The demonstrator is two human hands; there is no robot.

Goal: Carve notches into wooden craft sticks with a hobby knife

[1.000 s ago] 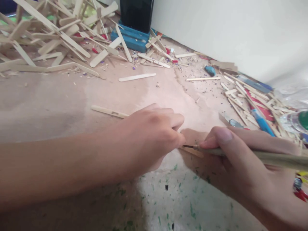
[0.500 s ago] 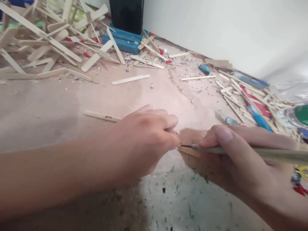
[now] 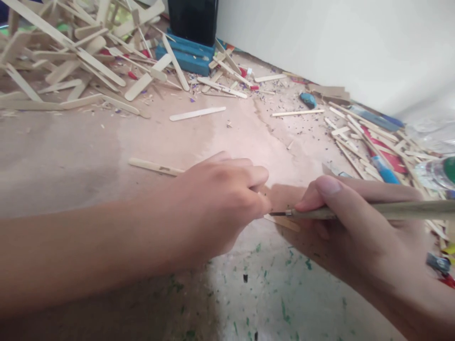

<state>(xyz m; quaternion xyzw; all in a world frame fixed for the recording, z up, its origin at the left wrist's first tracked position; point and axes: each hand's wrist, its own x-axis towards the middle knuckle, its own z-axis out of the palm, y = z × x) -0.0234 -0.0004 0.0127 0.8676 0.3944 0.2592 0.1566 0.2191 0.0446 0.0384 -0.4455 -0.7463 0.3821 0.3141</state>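
My left hand (image 3: 227, 199) is closed, its fingers curled down onto a wooden craft stick (image 3: 286, 223) whose end shows on the right. Another stretch of pale stick (image 3: 151, 166), with a dark notch, emerges left of the hand; whether it is the same stick is hidden. My right hand (image 3: 359, 227) grips a slim carving tool (image 3: 398, 210) with a wooden-looking handle, held like a pen. The tool's thin dark metal tip points left and meets the stick right beside my left thumb.
A large heap of craft sticks (image 3: 85, 52) fills the back left. A black object (image 3: 194, 21) stands in a blue wooden base (image 3: 185, 57). More sticks, a blue-handled tool (image 3: 386, 168) and a clear bottle with a green cap (image 3: 450, 168) lie right. Shavings dot the table.
The view has shifted slightly, so everything sits a little further right and higher. Both hands keep their grips, and the tool's tip stays by the left thumb.
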